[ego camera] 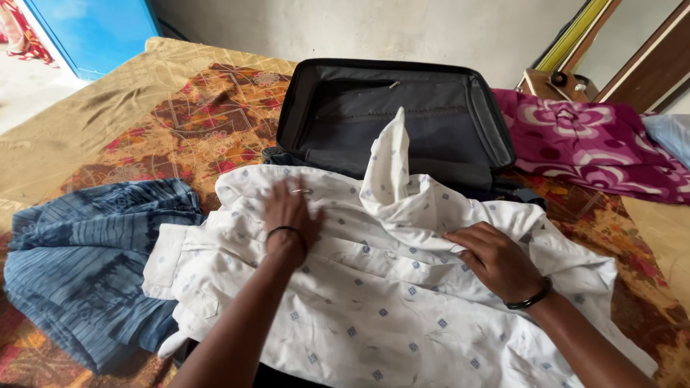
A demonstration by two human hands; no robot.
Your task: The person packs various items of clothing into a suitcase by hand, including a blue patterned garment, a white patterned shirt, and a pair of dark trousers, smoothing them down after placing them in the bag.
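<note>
A white shirt with small blue diamond marks [381,302] lies spread over the lower half of an open dark suitcase on the bed. One part of it stands up in a peak near the middle. My left hand [287,212] rests flat on the shirt's left side, fingers together, a ring on one finger and a dark band at the wrist. My right hand [492,259] presses on the shirt's right side, fingers curled into the cloth, a dark bracelet at the wrist. The suitcase lid [431,118] stands open behind the shirt, its grey lining bare.
A blue striped garment [86,251] lies bunched at the left of the shirt. The bed has a gold and red patterned cover [180,108]. A magenta flowered cloth [589,144] lies at the right. A blue door [93,29] and a wooden piece [557,82] stand behind.
</note>
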